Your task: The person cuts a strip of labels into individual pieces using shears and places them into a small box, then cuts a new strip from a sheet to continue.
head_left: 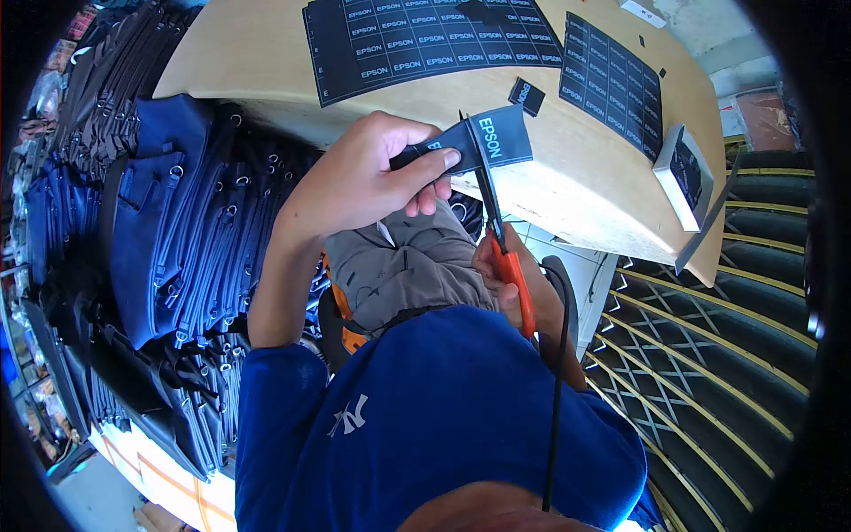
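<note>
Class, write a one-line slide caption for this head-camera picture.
The left hand holds a black EPSON label strip while the right hand cuts it with orange-handled scissors beside a wooden table.

A black strip of white EPSON labels (492, 137) is held nearly level over the desk (585, 177) edge; orange-handled scissors (496, 222) point up, blades crossing the strip.

Head-worn fisheye view — close, steeply downward — over left hand (363, 177), right hand (519, 284) and table (581, 182).
</note>
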Motion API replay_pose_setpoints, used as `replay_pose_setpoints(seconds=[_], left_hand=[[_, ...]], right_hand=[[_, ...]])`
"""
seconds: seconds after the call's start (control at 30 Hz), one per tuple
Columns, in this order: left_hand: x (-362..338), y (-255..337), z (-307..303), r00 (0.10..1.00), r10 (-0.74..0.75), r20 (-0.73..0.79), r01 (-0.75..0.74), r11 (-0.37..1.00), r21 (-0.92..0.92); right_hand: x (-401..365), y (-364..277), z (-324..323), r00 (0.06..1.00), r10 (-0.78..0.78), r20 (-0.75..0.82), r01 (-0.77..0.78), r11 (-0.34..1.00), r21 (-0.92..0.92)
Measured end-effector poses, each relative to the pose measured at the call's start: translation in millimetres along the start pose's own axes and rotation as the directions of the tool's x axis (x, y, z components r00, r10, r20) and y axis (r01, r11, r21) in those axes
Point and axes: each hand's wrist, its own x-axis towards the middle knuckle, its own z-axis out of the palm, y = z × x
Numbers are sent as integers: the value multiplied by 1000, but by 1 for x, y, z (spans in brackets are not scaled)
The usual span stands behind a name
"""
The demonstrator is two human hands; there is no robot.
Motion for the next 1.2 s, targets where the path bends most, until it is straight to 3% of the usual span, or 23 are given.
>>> replay_pose_setpoints(seconds=[0.27,0.33,0.43,0.57,0.83,0.97,1.03,1.2], left_hand=[[5,-3,-5,999,19,37,-18,999,-28],[7,-1,-7,998,2,65,0,1000,-28],[12,0,-7,998,22,55,-19,998,-52],[23,-2,-13,994,37,104,-31,998,-60],[56,6,-27,985,70,157,-71,997,0],[78,15,-36,978,85,190,-85,996,-8],[89,22,-41,980,23,196,-30,999,33],[123,30,-56,960,87,266,-106,993,57]], right_hand=[[2,-2,2,999,28,-37,-25,996,86],[4,-8,1,993,-4,-117,-4,998,-67],[3,-6,1,991,64,-116,-61,998,34],[6,-2,-4,991,56,-120,-52,998,37],[21,-7,-14,977,33,-212,-50,996,-75],[33,-15,-21,957,78,-280,-91,995,-34],[42,-19,-26,952,-11,-307,-15,996,-84],[61,-36,-36,901,14,-433,-100,979,-176]])
